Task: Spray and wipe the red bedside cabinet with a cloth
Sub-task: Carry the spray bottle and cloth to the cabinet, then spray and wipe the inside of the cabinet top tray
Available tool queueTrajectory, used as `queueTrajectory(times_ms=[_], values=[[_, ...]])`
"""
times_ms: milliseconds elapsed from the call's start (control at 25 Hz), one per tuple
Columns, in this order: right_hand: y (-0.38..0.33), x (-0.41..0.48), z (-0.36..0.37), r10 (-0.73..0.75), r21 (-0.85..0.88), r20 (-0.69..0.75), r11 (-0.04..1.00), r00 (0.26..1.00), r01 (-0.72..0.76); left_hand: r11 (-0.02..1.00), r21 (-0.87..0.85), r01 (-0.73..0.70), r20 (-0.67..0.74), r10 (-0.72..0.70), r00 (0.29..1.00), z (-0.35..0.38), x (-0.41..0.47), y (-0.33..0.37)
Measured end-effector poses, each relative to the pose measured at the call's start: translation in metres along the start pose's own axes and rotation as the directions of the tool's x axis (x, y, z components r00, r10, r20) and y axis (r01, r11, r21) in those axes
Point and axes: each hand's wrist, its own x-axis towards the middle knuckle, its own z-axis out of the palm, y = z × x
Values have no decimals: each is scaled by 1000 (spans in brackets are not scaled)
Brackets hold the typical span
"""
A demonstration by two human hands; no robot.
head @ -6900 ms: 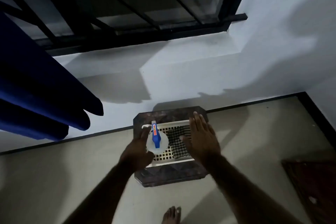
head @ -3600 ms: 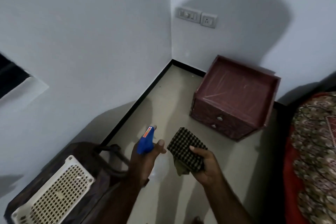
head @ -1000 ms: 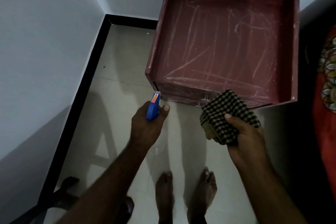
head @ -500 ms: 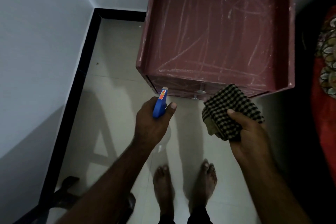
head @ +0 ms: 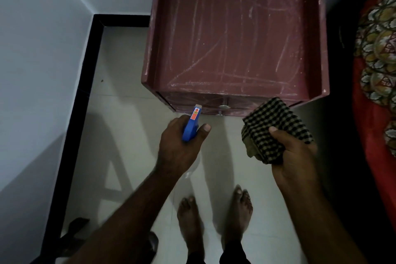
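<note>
Left hand (head: 177, 148) grips a blue plastic spray bottle (head: 191, 124) — right hand (head: 293, 156) clutches a folded black-and-beige checked cloth (head: 272, 126) — before the scratched red wooden bedside cabinet (head: 235, 34).

Spray bottle (head: 191, 124) body mostly hidden under left hand (head: 180, 146), only the blue trigger head shows, its label too small to read. Red bedside cabinet (head: 235, 34) rear cut off by top edge, drawer front's right end hidden behind checked cloth (head: 274, 122), whose lower folds are buried in right hand (head: 293, 156). Patterned bedspread (head: 377, 49) cut by right edge; dark object (head: 72, 236) bottom-left too dim to identify.
</note>
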Motion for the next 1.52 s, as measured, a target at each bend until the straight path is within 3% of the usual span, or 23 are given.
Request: queueTrajectory(times_ms=[240, 680, 1000, 1520], values=[[-4, 4, -19, -41, 32, -75, 999, 996, 43, 996, 40, -78, 51, 75, 996, 13, 0, 12], [-9, -2, -35, -65, 50, -95, 996, 993, 70, 998, -49, -34, 90, 38, 995, 31, 0, 37], [-12, -7, -45, -69, 75, -109, 994, 992, 77, 984, 75, -162, 171, 147, 974, 44, 1, 49], [-8, -14, -40, 8, 18, -93, 1000, 996, -7, 992, -64, -110, 62, 114, 992, 34, -14, 35]])
